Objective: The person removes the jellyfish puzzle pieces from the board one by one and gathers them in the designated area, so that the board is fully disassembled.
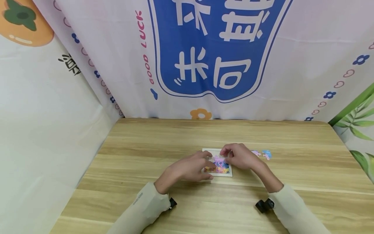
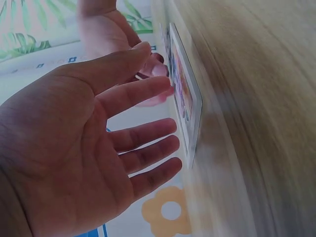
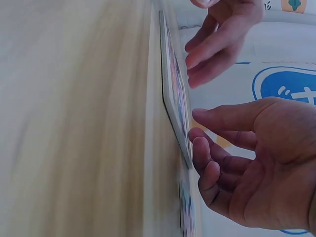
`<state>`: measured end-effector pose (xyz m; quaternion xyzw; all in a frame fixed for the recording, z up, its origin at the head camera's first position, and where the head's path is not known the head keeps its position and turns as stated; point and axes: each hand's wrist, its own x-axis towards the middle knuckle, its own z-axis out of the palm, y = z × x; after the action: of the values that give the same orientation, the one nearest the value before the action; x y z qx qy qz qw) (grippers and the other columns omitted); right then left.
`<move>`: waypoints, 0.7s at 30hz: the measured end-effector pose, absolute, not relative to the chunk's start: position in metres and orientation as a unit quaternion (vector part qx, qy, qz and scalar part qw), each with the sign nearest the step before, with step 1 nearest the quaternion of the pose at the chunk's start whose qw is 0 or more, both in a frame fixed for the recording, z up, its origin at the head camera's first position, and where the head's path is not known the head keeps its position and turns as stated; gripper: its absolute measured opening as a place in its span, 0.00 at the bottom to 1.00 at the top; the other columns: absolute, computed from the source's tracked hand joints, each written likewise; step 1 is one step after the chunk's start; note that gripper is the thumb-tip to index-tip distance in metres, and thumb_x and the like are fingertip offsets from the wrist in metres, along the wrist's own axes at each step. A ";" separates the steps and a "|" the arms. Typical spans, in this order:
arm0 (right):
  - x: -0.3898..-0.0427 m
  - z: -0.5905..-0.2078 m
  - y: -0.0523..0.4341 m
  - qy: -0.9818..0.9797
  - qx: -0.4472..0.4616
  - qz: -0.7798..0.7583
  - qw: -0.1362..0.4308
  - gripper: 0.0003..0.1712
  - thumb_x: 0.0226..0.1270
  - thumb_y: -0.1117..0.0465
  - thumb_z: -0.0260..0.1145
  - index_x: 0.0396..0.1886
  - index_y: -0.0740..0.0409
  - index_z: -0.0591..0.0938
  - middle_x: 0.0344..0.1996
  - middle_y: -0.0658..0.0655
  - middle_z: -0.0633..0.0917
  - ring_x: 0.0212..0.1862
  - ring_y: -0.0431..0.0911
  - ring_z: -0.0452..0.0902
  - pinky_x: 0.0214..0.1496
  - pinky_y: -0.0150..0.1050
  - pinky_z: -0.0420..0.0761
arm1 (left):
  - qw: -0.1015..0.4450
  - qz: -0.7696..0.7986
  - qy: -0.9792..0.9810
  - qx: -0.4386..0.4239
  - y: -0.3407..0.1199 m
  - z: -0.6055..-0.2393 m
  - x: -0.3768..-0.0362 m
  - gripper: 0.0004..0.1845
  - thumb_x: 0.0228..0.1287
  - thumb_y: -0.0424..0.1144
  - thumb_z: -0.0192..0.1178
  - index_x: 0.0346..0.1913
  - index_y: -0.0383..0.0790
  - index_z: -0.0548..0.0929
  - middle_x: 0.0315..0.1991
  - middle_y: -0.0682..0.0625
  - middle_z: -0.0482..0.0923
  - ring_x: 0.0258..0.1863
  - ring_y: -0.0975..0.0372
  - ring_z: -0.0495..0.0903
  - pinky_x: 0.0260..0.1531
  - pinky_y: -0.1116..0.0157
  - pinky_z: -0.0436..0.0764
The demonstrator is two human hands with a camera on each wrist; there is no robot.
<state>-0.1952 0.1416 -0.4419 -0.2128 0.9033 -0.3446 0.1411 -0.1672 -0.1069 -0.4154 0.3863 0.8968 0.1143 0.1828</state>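
Puzzle board (image 1: 229,172) lies flat mid-table (image 1: 146,156), betw. both hands. L hand (image 1: 191,168) fingers straight, spread, tips at board's left edge. R hand (image 1: 238,156) fingers curled over top right; pinch not confirmable. Loose pieces (image 1: 262,153) just right of R hand, nearer it.

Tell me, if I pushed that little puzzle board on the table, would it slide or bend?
The puzzle board looks thin and flat with straight edges in the wrist views, so it is probably stiff card and light. Lying flat on the smooth wooden table, it would likely slide, not tip. The left hand and right hand rest on it, perhaps steadying it. Loose pieces probably scatter easily.
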 end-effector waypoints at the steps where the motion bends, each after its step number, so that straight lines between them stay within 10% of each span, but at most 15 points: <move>1: -0.196 -0.442 0.139 0.904 -0.209 -0.345 0.145 0.08 0.69 0.69 0.72 0.45 0.55 0.88 0.39 0.52 0.87 0.38 0.43 0.78 0.45 0.40 0.79 | 0.185 0.115 0.897 0.385 -0.106 -0.415 -0.167 0.21 0.76 0.51 0.67 0.66 0.50 0.88 0.77 0.44 0.72 0.77 0.52 0.71 0.78 0.51 0.71; 21: -0.192 -0.444 0.116 0.896 -0.205 -0.355 0.171 0.12 0.64 0.76 0.74 0.43 0.58 0.88 0.38 0.54 0.88 0.38 0.43 0.80 0.45 0.38 0.83 | 0.198 0.132 0.895 0.378 -0.113 -0.423 -0.167 0.21 0.76 0.51 0.69 0.67 0.51 0.88 0.79 0.44 0.69 0.80 0.51 0.66 0.78 0.51 0.71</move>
<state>-0.1920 0.1164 -0.4444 -0.2049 0.8959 -0.3554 0.1707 -0.1670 -0.1126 -0.4227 0.3776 0.8948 0.1319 0.1981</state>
